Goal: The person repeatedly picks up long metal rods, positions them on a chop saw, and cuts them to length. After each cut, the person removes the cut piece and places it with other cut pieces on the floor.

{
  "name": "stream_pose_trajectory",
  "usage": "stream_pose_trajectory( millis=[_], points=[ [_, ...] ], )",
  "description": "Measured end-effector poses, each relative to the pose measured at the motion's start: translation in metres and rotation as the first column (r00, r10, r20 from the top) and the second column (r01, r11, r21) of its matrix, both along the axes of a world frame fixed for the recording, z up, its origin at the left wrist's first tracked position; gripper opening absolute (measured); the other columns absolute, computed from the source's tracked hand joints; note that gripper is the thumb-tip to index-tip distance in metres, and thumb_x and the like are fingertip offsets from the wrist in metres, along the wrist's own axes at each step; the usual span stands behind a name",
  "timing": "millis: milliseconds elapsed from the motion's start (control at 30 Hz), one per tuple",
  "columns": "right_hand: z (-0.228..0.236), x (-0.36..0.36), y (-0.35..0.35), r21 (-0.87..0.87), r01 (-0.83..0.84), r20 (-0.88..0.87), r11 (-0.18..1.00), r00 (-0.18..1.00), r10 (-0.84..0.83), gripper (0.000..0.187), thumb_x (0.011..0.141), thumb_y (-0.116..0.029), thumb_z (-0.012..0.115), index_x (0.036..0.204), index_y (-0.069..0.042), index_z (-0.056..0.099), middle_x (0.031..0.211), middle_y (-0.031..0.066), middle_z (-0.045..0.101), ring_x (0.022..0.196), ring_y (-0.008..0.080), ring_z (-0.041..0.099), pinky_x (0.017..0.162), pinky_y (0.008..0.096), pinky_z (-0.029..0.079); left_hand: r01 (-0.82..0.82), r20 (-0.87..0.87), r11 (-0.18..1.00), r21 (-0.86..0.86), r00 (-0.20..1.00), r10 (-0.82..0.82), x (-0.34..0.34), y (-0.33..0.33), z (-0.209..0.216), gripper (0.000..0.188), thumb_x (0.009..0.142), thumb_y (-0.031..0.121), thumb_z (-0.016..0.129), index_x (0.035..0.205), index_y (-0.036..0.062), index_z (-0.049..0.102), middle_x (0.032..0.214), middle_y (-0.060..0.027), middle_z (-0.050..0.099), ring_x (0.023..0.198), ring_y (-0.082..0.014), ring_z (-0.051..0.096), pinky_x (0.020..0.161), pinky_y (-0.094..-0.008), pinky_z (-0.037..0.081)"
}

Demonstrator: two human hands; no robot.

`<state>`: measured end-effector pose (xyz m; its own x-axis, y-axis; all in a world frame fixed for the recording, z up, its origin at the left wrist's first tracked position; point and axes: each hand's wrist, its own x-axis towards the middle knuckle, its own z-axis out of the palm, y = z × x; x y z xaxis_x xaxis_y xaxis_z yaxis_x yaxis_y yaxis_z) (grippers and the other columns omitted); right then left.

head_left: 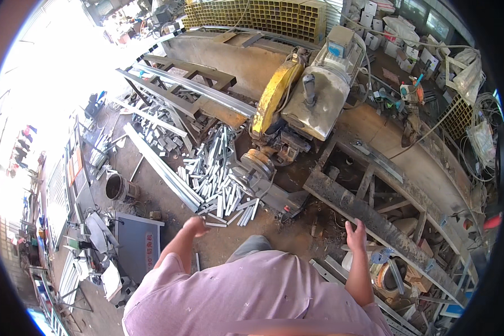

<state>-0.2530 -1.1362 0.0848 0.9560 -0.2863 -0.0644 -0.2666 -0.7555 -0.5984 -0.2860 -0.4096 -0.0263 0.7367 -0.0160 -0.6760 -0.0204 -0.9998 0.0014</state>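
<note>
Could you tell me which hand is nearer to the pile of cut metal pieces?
Left. The left hand hangs just below the pile; the right hand is far off to its right.

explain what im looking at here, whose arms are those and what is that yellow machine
This is one picture from a wide fisheye camera worn on a person's head, looking down, so edges bend. The arms belong to the wearer: the left hand and right hand are both empty, raised above the dirt floor. The yellow-guarded machine is a metal cut-off saw with a grey motor. Beside it lies a pile of short cut metal pieces, with long metal bars to the left. A rusty steel frame sits near the right hand.
</note>
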Motion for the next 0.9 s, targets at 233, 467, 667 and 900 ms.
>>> stream_pose_trajectory(
  millis=[233,467,667,900],
  points=[
    [-0.011,0.035,0.012,-0.274,-0.014,-0.275,0.962,0.959,-0.065,0.091,0.096,-0.055,0.073,0.162,0.0,0.04,0.174,0.0259,0.026,0.161,0.0464,0.024,0.131,0.0545,0.025,-0.223,0.388,0.952,-0.208,0.875,0.289,0.18,-0.068,0.118,0.06,0.088,0.046,0.081,0.134,0.0069,0.071,0.126,-0.0221,0.072,0.119,-0.0426,0.069,0.103,-0.0485,0.056],
    [0.002,0.038,0.023,-0.283,-0.014,-0.383,0.959,0.918,-0.1,0.1,0.096,-0.054,0.073,0.166,0.003,0.032,0.177,0.0267,0.018,0.162,0.0485,0.02,0.131,0.0547,0.026,0.066,0.586,0.955,-0.287,0.801,0.121,0.384,-0.143,0.192,0.061,0.087,0.019,0.074,0.146,0.0131,0.058,0.148,-0.0118,0.059,0.128,-0.0349,0.065,0.103,-0.0466,0.057],
    [0.009,0.043,0.034,-0.259,0.047,-0.489,0.965,0.855,-0.173,0.11,0.093,-0.054,0.077,0.167,0.008,0.024,0.178,0.0295,0.009,0.165,0.0478,0.013,0.135,0.0519,0.018,0.314,0.601,0.949,0.011,0.757,-0.258,0.519,-0.156,0.139,0.062,0.089,0.012,0.073,0.149,0.0153,0.057,0.148,-0.0091,0.058,0.13,-0.0328,0.064,0.099,-0.0443,0.059],
    [0.0,0.044,0.041,-0.28,0.116,-0.535,0.953,0.805,-0.255,0.119,0.09,-0.057,0.079,0.168,0.01,0.018,0.179,0.0285,0.004,0.166,0.0468,0.008,0.135,0.051,0.015,0.371,0.434,0.929,0.016,0.834,-0.34,0.565,-0.156,0.137,0.066,0.081,0.011,0.084,0.142,0.0152,0.06,0.143,-0.0108,0.059,0.13,-0.035,0.064,0.101,-0.0466,0.06]
  ],
)
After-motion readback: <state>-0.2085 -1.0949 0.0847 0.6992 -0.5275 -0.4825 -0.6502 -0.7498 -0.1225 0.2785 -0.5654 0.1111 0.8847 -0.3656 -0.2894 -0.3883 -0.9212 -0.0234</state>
